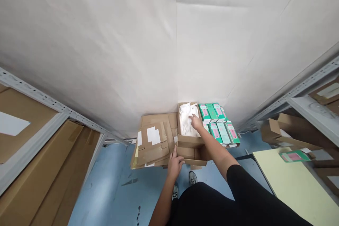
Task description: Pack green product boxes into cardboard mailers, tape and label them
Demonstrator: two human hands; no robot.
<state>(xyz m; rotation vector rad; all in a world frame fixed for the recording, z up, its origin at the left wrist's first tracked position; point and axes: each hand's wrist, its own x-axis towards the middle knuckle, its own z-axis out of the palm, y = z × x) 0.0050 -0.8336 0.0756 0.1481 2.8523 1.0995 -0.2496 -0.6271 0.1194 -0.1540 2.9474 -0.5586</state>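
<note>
My left hand (174, 164) is at the near left corner of an open cardboard box (192, 162), its fingers along the left side and its thumb over the near edge. This box shows bare inner walls. Just beyond it stands a second open cardboard box (180, 122) filled with white plastic-like packets (186, 127). Over that box, my right hand (196, 123) reaches in from the right with its index finger stretched out at the packets. No packet is visibly gripped. Where the other right fingers end is hard to see.
Flattened cardboard (153, 152) lies at left. Several green-and-pink boxes (215, 130) stand at right. A pale yellow table (293, 183) carries another green box (295, 156). Metal shelves (45, 95) with cartons flank both sides, and a grey-white sheet wall (148, 42) rises behind.
</note>
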